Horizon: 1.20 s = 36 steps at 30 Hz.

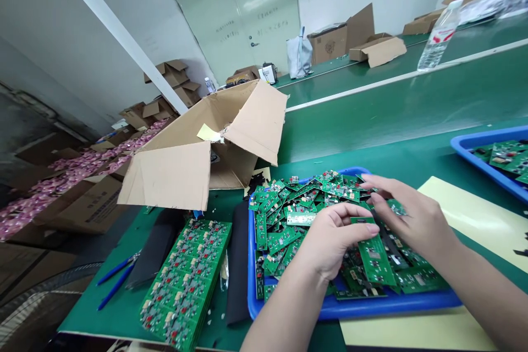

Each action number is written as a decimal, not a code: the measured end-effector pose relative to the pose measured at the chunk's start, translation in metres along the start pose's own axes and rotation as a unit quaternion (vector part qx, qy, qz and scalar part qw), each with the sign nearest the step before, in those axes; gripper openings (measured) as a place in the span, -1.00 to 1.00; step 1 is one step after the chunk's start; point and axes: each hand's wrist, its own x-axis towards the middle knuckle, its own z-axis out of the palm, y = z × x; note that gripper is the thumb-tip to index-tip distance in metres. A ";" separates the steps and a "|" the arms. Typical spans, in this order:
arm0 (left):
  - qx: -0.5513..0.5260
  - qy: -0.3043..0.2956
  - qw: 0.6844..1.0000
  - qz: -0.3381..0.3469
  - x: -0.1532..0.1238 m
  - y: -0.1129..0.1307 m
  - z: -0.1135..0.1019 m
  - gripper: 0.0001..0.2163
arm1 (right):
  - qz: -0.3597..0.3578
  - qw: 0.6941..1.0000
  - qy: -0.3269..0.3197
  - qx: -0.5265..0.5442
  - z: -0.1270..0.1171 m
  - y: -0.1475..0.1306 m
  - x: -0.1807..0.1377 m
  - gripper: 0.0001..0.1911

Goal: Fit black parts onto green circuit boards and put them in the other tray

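Circuit boards (284, 239), pliers (117, 280) and a workbench (124, 313) show an electronics workshop.

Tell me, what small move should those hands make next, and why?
Perhaps lower the green board into the blue tray: the left hand pinches it over the loose boards there, while the right hand seems to hold nothing.

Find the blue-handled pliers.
In the head view, the blue-handled pliers lie at lower left on the green worktop, next to a flat black item, left of the stacked circuit board panels.
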 end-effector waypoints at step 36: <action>0.058 0.053 0.992 0.102 0.001 0.004 -0.002 -0.84 | 0.010 0.981 -0.189 0.027 -0.024 -0.016 -0.002 -0.81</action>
